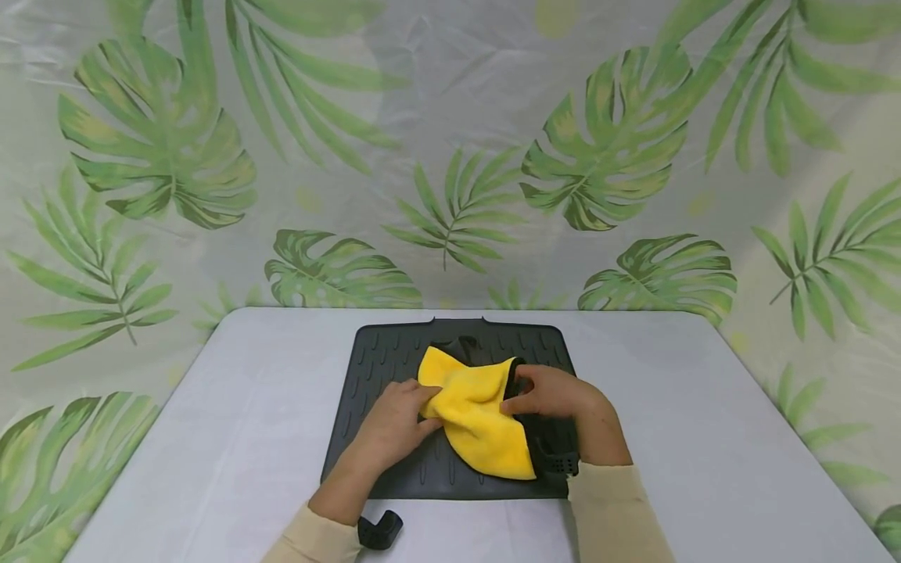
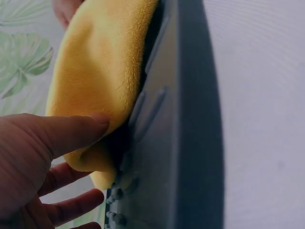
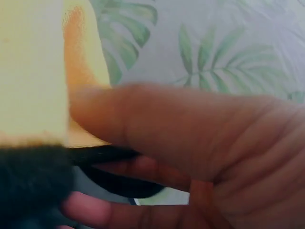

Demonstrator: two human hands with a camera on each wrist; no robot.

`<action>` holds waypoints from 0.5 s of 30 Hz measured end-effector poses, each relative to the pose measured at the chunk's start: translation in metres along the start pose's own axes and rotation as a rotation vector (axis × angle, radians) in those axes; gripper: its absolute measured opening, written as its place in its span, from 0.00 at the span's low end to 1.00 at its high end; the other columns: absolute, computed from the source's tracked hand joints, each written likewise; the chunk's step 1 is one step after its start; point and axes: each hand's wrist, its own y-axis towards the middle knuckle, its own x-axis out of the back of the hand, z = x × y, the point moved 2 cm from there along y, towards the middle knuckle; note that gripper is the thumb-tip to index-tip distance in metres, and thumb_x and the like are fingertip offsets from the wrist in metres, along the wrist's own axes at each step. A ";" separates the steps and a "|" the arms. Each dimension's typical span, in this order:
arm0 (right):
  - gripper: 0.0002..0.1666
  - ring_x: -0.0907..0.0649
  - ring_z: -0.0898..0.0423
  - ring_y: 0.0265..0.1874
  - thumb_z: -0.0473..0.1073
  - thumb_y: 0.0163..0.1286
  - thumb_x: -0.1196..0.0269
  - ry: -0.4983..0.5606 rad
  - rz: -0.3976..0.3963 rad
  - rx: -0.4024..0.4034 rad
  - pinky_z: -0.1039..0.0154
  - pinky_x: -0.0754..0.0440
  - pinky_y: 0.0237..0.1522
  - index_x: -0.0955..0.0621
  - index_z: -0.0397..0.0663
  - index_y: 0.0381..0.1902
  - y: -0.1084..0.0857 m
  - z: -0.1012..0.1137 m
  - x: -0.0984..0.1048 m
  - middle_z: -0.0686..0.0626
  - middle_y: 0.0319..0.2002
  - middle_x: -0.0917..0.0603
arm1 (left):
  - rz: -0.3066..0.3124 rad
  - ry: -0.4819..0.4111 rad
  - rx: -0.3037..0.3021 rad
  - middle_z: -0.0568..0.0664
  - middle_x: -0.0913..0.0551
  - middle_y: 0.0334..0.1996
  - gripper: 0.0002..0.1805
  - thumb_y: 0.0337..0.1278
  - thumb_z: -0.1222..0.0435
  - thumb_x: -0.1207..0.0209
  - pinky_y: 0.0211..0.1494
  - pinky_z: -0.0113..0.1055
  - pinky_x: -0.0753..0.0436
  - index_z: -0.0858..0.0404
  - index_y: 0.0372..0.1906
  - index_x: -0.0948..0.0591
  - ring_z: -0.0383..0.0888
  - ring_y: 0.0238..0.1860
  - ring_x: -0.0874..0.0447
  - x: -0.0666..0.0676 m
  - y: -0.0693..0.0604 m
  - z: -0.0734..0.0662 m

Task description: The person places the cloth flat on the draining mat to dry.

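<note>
A fluffy yellow cloth (image 1: pixel 479 410) with black edging lies bunched over a dark ribbed mat (image 1: pixel 366 438). My left hand (image 1: pixel 396 422) pinches the cloth's left edge between thumb and fingers. In the left wrist view, the thumb (image 2: pixel 76 133) presses on the yellow face while the lower fingers spread apart beneath. At the cloth's upper right, my right hand (image 1: pixel 552 395) pinches its dark-edged side. The right wrist view shows the thumb (image 3: pixel 138 114) on the yellow face, with fingers behind the dark border. A black piece (image 1: pixel 461 348) shows past the cloth's far edge; its kind is unclear.
The mat lies on a white table (image 1: pixel 239 422), with a small tabbed rim at its far side. A leaf-printed curtain (image 1: pixel 450 156) hangs behind the table. Black camera mounts (image 1: pixel 380 530) sit at the wrists.
</note>
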 end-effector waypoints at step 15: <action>0.25 0.19 0.52 0.31 0.47 0.70 0.34 -0.106 -0.060 -0.035 0.56 0.19 0.38 0.24 0.34 0.55 0.008 0.011 -0.009 0.43 0.38 0.16 | 0.015 -0.068 0.015 0.47 0.15 0.41 0.10 0.65 0.63 0.34 0.47 0.39 0.17 0.58 0.48 0.20 0.43 0.39 0.20 0.003 0.001 -0.001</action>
